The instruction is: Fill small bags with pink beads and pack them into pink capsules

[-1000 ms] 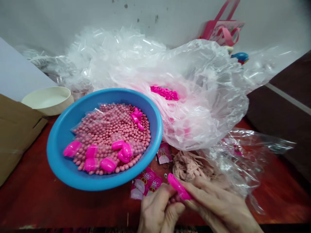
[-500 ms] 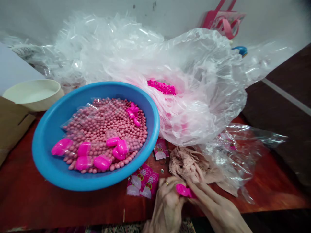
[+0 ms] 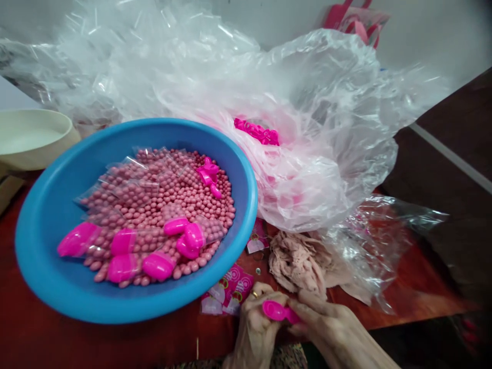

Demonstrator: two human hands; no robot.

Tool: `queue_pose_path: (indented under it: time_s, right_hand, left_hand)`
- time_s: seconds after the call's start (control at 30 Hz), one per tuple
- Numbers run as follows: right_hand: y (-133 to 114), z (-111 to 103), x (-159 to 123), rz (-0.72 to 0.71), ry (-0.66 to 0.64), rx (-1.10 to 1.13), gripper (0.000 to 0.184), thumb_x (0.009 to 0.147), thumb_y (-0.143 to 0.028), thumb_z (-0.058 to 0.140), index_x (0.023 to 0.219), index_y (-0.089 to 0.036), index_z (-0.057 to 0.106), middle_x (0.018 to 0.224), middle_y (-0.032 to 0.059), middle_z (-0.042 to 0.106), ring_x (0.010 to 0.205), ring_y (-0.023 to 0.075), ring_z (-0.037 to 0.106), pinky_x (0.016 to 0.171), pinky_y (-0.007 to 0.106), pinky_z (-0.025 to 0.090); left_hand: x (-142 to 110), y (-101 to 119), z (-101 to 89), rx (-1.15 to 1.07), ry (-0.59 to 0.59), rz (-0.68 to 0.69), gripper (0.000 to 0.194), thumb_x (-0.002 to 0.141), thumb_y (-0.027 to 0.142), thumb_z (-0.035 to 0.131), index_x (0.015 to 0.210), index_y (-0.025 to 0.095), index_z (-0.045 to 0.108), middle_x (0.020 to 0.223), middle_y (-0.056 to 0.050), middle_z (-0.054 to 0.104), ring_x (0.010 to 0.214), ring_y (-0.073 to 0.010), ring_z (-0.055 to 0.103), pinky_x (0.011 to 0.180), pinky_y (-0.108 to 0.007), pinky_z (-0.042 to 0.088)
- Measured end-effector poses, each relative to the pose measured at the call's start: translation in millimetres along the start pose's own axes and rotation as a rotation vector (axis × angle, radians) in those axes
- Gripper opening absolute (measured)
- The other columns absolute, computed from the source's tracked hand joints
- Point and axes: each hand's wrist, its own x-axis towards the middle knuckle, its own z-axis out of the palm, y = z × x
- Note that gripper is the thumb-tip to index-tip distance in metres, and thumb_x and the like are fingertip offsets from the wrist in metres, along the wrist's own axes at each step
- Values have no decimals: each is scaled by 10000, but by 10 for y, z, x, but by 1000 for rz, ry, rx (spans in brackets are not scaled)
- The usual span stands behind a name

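At the bottom centre both hands meet on a small bright pink plastic shell (image 3: 277, 311). My left hand (image 3: 257, 328), a ring on one finger, curls round its left end. My right hand (image 3: 335, 333) pinches its right end. They hover over the red table's near edge, just in front of pink printed labels (image 3: 229, 293) and a crumpled beige cloth (image 3: 298, 261). A large blue bowl (image 3: 46, 215) to the left holds pink beads (image 3: 177, 195), several pink shells (image 3: 157, 265) and small clear bags.
A big clear plastic bag (image 3: 307, 128) with pink pieces (image 3: 257, 132) inside fills the middle behind the bowl. More crumpled clear plastic (image 3: 376, 241) lies at the right. A cream bowl (image 3: 31, 136) stands at far left. A pink gift bag (image 3: 357, 20) leans at the back wall.
The view has shifted so the blue bowl sits larger and further left. My hands have turned the pink shell from pointing up to lying flatter and drawn it slightly nearer.
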Motion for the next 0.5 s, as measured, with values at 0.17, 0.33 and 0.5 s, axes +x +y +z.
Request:
queue_pose_path:
  time_s: [0.17,0.33,0.5]
  right_hand:
    - [68,6,3,162,2,-1,174,746,-355,691,625,-230,690,550,-24,598,501,139,588,439,214,476]
    - [119,51,-74,267,-33,36,283,872,-391,582,765,-136,641,676,-34,615,548,96,577,493,214,484]
    - [-5,94,-105,344,-26,60,252,909,-356,537,827,-139,635,772,-17,638,605,99,592,531,220,501]
  left_hand:
    - [-18,-58,4,-7,-29,34,306,915,178,442,688,153,647,630,-44,640,682,-183,506,585,-271,408]
    - [-16,-34,-15,-12,-26,22,339,919,163,423,656,145,637,609,-42,624,675,-184,500,574,-273,401]
    - [6,19,-36,-38,-23,22,327,917,136,420,679,149,644,629,-38,646,671,-179,515,579,-265,413]
